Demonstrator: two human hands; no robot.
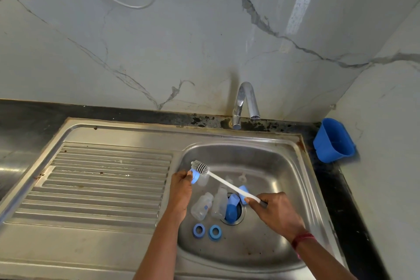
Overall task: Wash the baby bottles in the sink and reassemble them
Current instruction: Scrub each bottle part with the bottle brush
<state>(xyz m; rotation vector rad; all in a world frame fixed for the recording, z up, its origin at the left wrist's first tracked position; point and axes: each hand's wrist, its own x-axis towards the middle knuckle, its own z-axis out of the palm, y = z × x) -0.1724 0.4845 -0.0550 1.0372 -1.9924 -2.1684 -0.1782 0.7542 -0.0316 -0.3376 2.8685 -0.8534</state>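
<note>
Inside the sink (272, 154) lie bottles (202, 206), blue rings (199, 230) and caps (231, 210).

Blue rings (206, 231), white-handled grey brush (202, 167), steel sink (261, 154) (grey-veined marble wall (136, 52))

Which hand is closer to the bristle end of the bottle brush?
Left. The left hand holds a blue part right beside the bristle end; the right hand grips the handle at its far end, lower right.

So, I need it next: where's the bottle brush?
Head view, over the sink: the right hand holds the brush, its bristles against the bottle in the left hand.
</note>
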